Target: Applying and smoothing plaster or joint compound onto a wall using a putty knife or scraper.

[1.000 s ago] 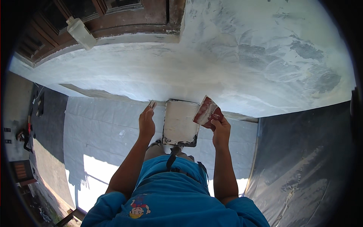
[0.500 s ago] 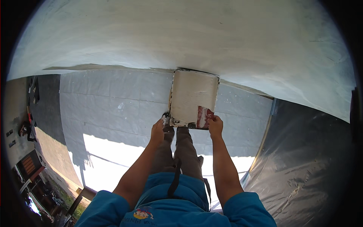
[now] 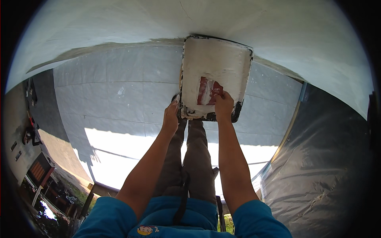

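Observation:
A shallow rectangular tray (image 3: 218, 57), coated in whitish filler with a chipped black rim, is held out in front of me, its far edge against the pale wall. My left hand (image 3: 171, 116) is closed at the tray's near left edge, the fingers partly hidden; something dark with white smears shows beside its fingertips. My right hand (image 3: 224, 106) pinches a flat red spreader (image 3: 204, 91) by its right side. White filler streaks the spreader, which lies over the near half of the tray.
The pale wall (image 3: 131, 22) curves across the top. Grey sheeting or panels (image 3: 131, 91) cover the floor, with a bright sunlit strip (image 3: 111, 150) nearer me. Dark plastic sheeting (image 3: 313, 158) spreads at the right, beside a long thin strip (image 3: 291, 119). Clutter lies at the far left.
The tray and both hands have moved farther up the view. My right hand has carried the red spreader from the tray's near right corner inward and away from me over its surface.

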Demonstrator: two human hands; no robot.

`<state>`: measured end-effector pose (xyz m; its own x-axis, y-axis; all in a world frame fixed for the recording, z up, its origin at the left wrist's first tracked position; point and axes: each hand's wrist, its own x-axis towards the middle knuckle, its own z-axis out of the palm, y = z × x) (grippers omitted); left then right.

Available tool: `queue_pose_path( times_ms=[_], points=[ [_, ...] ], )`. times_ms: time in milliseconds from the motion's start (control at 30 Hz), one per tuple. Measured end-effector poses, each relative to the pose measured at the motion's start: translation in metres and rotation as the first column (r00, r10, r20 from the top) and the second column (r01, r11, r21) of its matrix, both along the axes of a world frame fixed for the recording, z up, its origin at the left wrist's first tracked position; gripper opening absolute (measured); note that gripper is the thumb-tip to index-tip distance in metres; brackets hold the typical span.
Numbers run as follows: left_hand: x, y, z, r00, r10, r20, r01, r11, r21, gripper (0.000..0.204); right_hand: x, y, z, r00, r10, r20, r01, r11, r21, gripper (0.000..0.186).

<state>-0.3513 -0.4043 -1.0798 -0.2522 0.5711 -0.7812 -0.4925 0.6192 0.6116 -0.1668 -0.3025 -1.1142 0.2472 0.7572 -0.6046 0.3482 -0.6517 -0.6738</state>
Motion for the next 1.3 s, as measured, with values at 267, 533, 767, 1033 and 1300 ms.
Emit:
queue_pose_path(
  times_ms=[267, 533, 767, 1033, 1300],
  points=[
    [0.006, -0.002, -0.002, 0.999, 0.048, 0.015, -0.048, 0.999, 0.018, 0.058, -0.037, -0.008, -0.004, 0.989, 0.048, -0.143, -0.052, 0.998, -0.025, 0.025],
    [0.007, -0.002, 0.0, 0.996, 0.07, 0.058, -0.072, 0.997, 0.034, 0.058, -0.023, -0.005, 0.011, 0.841, -0.315, -0.439, 0.276, 0.949, -0.15, 0.024],
    [0.003, -0.008, -0.009, 0.997, 0.071, 0.022, -0.071, 0.997, -0.001, 0.059, 0.003, 0.015, 0.035, 0.919, -0.209, -0.336, 0.236, 0.971, 0.043, 0.018],
    [0.004, -0.005, -0.004, 0.997, 0.071, 0.037, -0.071, 0.997, 0.011, 0.058, 0.014, 0.026, 0.037, 0.834, -0.326, -0.444, 0.341, 0.939, -0.048, 0.017],
    [0.003, 0.0, 0.005, 0.997, 0.056, 0.061, -0.058, 0.997, 0.042, 0.056, 0.021, 0.013, 0.034, 0.639, -0.34, -0.69, 0.434, 0.9, -0.041, 0.027]
  ],
)
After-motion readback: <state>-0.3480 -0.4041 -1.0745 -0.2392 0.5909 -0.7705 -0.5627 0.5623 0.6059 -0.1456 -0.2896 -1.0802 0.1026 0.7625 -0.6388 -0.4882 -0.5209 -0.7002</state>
